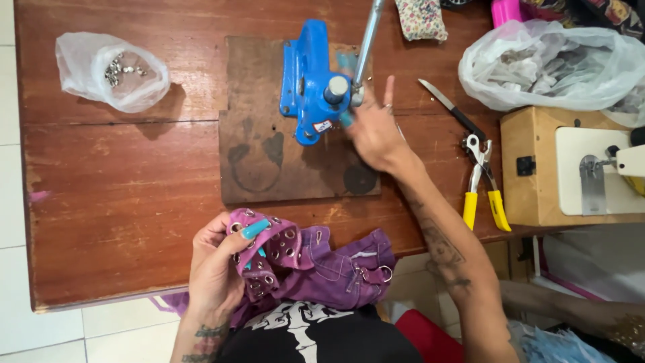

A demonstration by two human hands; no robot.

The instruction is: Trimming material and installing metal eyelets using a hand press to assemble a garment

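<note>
Right hand (375,131) reaches press (312,81); left hand (216,265) grips garment (316,259).

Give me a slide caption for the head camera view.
Left hand grips purple eyeleted fabric; right hand reaches the blue hand press.

My table (134,222): reddish-brown wooden top, worn and scratched, standing on a white tiled floor (10,168). On it, a dark brown flat wooden board (269,168) at centre, bearing a blue cast-metal hand press (309,81) with a silver lever. Far left, a clear plastic bag of small silver metal eyelets (111,70). To the right, a black-handled knife (449,106), yellow-handled metal pliers (484,185), and a large crumpled clear plastic bag (557,64). A floral fabric piece (421,19) lies at the far edge.
</note>
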